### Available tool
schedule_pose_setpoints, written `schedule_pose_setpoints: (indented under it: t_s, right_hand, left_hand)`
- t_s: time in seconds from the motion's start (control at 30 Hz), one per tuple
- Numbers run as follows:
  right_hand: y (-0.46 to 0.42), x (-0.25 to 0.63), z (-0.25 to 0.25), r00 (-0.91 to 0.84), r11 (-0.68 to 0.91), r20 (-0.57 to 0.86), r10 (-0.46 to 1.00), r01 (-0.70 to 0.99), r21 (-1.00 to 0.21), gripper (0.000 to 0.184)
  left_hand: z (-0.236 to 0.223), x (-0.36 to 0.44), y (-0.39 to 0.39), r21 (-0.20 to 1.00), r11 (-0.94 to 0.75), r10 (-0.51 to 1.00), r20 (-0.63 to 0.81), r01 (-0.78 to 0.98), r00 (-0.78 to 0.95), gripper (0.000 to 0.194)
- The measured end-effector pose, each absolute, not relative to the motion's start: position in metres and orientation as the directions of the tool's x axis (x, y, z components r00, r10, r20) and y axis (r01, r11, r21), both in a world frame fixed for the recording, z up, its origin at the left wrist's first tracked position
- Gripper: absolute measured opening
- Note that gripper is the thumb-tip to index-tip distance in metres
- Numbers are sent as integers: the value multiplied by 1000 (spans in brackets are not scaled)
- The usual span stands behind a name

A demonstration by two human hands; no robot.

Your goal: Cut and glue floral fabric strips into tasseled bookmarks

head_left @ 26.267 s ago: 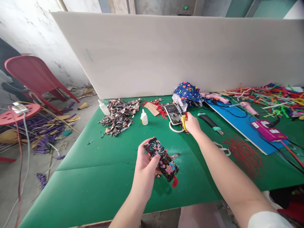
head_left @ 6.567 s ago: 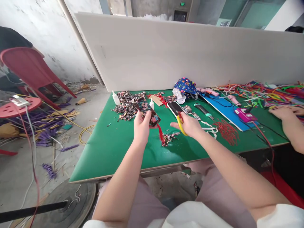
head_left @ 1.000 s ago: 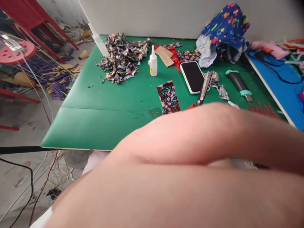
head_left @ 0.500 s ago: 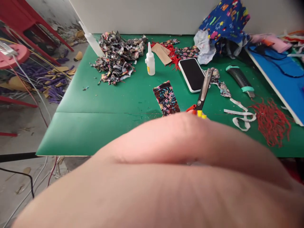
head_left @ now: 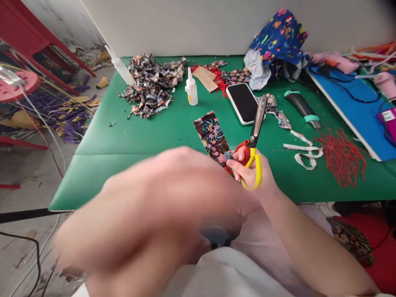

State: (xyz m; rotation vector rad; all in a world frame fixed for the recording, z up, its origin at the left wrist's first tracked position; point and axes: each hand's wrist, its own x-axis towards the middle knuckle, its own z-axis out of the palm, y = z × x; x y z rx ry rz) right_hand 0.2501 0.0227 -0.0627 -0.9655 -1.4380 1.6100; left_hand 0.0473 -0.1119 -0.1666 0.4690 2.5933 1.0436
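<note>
My left hand (head_left: 161, 198) fills the near middle, smeared by motion, and its fingers cannot be made out. Scissors (head_left: 255, 136) with yellow and red handles are in my right hand (head_left: 265, 170), blades pointing up and away from me. The fingertips of that hand pinch the lower end of a dark floral fabric strip (head_left: 213, 136), with a bit of red at that end. My blurred left hand covers part of the view beside it.
On the green table (head_left: 99, 136) stand a small glue bottle (head_left: 192, 93) and a white bottle (head_left: 121, 71) beside ruffled fabric (head_left: 154, 78). A phone (head_left: 243, 103), a utility knife (head_left: 301, 108), red threads (head_left: 342, 159) and white ribbon (head_left: 305, 154) lie on the right.
My left hand has moved down and left from close before the camera. My right hand, the scissors' handles and the lower end of the floral fabric strip now show.
</note>
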Motion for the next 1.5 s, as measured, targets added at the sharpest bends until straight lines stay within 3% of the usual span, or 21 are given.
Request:
schedule_pose_setpoints:
  t_s: [0.1,0.17,0.23,0.33,0.43,0.5,0.63,0.8,1.0,1.5]
  right_hand:
    - [24,251,-64,-420,-67,-28,907,-80,-995,33]
    - [24,252,-63,-425,-80,-27,905,-108,-991,33]
    - [25,253,-62,-439,-96,-28,898,-134,-986,33]
    - [24,256,-59,-473,-94,-41,880,-90,-991,33]
    - [24,263,-51,-488,-5,-63,871,119,-993,30]
    - [25,268,-46,-464,148,-3,886,287,-946,31]
    - [27,275,-38,-440,477,241,865,569,-670,42]
    - [26,275,-41,-487,660,463,741,655,-367,30]
    - [24,275,-49,-485,666,557,674,725,-175,25]
    - [24,277,-47,-493,666,609,621,741,-80,30]
  left_hand:
    - [-88,59,-54,957,232,584,5,173,-812,17]
    - [-45,77,-31,999,-41,754,39,13,-655,21]
    - [-26,95,-21,992,-26,899,-29,-120,-437,28]
    - [-28,111,-21,985,54,960,-97,-167,-262,22]
    - [-36,112,-25,974,28,949,-96,-223,-301,18]
    - [-36,110,-27,973,-22,927,-67,-229,-370,17]
    - [-35,106,-29,974,-113,886,9,-198,-463,14]
    - [-40,107,-32,978,-191,805,106,-85,-584,16]
    - [-41,109,-34,979,-183,801,98,-87,-590,16]
    - [-40,112,-32,981,-141,825,42,-134,-564,19]
